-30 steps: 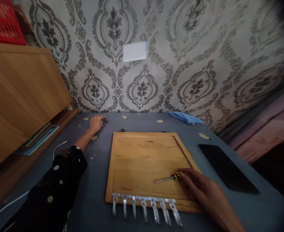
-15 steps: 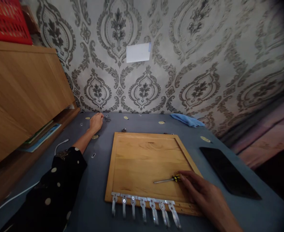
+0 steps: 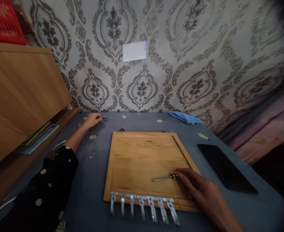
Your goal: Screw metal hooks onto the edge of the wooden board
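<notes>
My right hand (image 3: 201,190) is closed around the yellow-and-black handle of a screwdriver (image 3: 164,178), its shaft pointing left over the wooden board (image 3: 142,156). The board is a framed panel lying flat. Several shiny metal hooks (image 3: 142,203) stand in a row along its near edge, their ends jutting past the rim. To the right of the row, small dark holes show in the frame. At the far left of the table, my left hand (image 3: 93,120) has its fingertips pinched together beside some thin dark objects (image 3: 104,120). What it holds, if anything, is too small to make out.
A black flat slab (image 3: 226,167) lies right of the board, and a folded blue cloth (image 3: 185,117) by the wall. A wooden cabinet (image 3: 23,87) with a red basket (image 3: 5,22) on top borders the left side. Small dark pieces (image 3: 122,129) sit behind the board.
My left hand has drawn slightly left, away from the thin dark objects. My right hand keeps the screwdriver in nearly the same place over the board. The view has shifted a little.
</notes>
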`<state>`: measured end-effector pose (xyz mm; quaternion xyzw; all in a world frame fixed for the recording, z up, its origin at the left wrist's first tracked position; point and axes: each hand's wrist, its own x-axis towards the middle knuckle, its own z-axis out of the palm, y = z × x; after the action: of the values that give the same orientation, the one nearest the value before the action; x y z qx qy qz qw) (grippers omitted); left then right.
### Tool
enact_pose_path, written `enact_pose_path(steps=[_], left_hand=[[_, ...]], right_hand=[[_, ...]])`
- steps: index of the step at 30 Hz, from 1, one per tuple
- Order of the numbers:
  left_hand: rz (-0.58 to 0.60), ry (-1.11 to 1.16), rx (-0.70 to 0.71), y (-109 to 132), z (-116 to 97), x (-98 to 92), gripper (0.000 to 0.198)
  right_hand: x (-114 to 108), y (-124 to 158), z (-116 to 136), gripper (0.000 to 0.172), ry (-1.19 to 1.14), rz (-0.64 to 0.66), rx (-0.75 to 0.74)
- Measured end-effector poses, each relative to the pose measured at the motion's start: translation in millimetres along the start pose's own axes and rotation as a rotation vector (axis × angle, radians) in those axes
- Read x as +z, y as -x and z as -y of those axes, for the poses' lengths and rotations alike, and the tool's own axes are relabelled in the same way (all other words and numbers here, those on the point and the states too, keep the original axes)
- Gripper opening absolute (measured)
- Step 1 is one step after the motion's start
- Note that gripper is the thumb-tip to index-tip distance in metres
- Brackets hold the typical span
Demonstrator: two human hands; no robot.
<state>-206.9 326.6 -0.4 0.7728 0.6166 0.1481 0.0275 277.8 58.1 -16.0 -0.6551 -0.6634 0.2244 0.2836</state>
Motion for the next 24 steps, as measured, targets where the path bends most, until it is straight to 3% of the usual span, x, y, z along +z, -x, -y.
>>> enact_pose_path(steps=[8,24], left_hand=[[0.005,-0.038,-0.045,-28,-4,11.3,0.034],[0.023,-0.001,-0.049,-28,1,12.1,0.034]], right_hand=[[-2,2,4,0.048,-0.009,-0.001,0.011],[-3,2,7,0.042,-0.023,0.000,-0.006]])
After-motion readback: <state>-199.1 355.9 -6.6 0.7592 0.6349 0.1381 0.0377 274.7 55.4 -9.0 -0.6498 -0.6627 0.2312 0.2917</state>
